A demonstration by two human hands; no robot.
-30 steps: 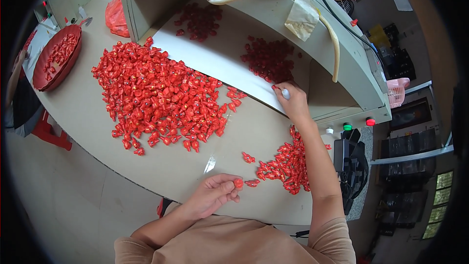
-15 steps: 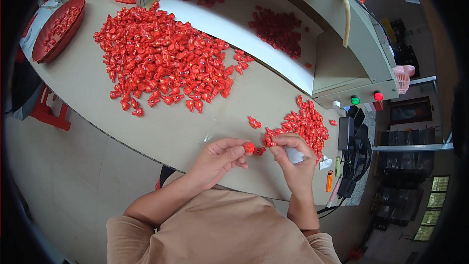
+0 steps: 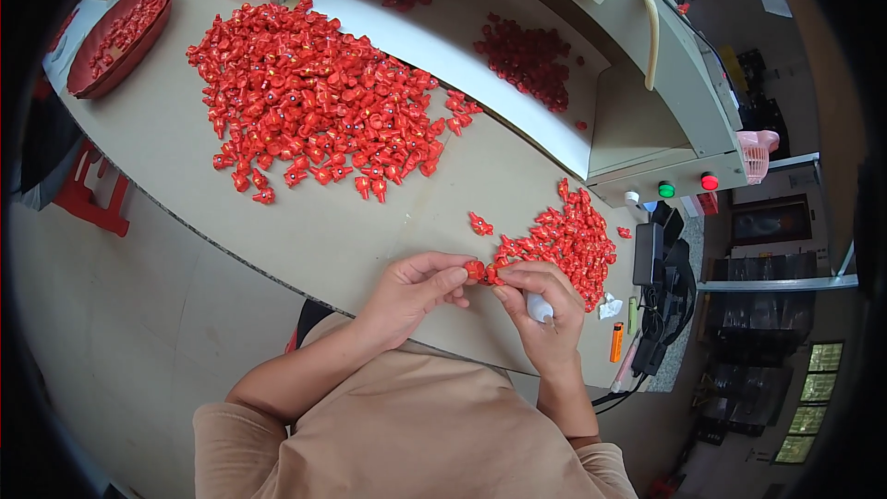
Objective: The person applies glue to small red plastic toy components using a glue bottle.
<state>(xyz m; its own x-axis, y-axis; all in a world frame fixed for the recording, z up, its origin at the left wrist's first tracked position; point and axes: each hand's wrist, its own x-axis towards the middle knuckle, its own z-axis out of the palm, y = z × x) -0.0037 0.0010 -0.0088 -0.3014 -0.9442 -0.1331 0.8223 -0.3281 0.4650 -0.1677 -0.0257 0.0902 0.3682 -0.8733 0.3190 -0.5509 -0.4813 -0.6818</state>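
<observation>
Between the thumb and forefinger of my left hand (image 3: 416,291) is a rounded small red plastic piece (image 3: 475,270). My right hand (image 3: 547,314) pinches another small red figure-like part (image 3: 494,273) right against it; whether the two are joined I cannot tell. A white squeeze bottle (image 3: 539,307) is tucked in the palm of the right hand, partly hidden by the fingers. Just beyond the right hand spreads a smaller heap of red parts (image 3: 577,240), with one loose red part (image 3: 479,224) lying to its left.
A large heap of red parts (image 3: 314,92) covers the table's far left. Behind it stands a grey shelf unit (image 3: 647,171) with more parts inside. At the right lie an orange lighter (image 3: 616,342) and black power adapters (image 3: 649,254). A red basin (image 3: 120,42) sits far left.
My hands have come together, the right one moving left and slightly down, so the two red pieces now meet. The view has shifted slightly.
</observation>
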